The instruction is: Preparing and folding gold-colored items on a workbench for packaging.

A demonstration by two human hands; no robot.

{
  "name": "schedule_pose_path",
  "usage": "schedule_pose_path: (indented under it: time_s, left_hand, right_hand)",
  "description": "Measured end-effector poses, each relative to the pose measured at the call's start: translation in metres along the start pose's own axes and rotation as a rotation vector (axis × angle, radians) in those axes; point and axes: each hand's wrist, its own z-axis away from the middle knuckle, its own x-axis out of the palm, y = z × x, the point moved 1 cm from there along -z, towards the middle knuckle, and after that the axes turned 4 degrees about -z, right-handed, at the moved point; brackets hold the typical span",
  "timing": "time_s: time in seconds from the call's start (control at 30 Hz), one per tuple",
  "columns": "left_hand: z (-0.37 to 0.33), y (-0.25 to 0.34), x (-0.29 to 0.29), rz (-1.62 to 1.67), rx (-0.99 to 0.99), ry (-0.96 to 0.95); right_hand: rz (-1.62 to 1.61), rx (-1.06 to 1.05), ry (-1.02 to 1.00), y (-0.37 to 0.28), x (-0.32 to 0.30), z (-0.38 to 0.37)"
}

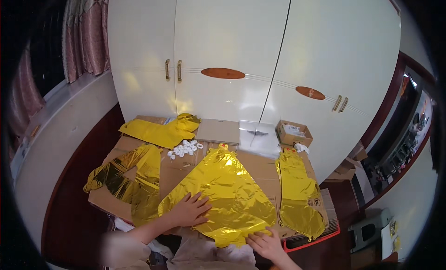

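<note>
A large, flat gold foil balloon (232, 186), roughly diamond-shaped and wrinkled, lies in front of me with its bottom edge toward my lap. At its top sits a small tab (223, 146) with a red mark. My left hand (188, 210) rests on the balloon's left part, fingers spread and stretched out. On its lower right edge lies my right hand (265, 243), its fingers laid out over the foil; its thumb is hard to make out. Another gold foil balloon (147, 165) with a triangular opening lies to the left, and a long one (299, 191) to the right.
Flattened cardboard (176, 170) covers the work surface. Farther back are a folded gold foil balloon (162, 132), several white rings (186, 148), a clear plastic bag (258, 139) and a small cardboard box (294, 132). White cabinet doors (223, 38) rise behind; a grey stool (369, 230) stands right.
</note>
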Motion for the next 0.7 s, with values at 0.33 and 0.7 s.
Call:
schedule_pose_path:
  time_s: [0.33, 0.7]
  left_hand:
    - [0.004, 0.004, 0.01, 0.033, -0.02, 0.032]
    - [0.003, 0.002, 0.008, 0.031, -0.052, -0.046]
  right_hand:
    - [0.16, -0.216, 0.1, 0.022, -0.035, -0.022]
    - [-0.067, -0.054, -0.103, 0.04, 0.01, 0.021]
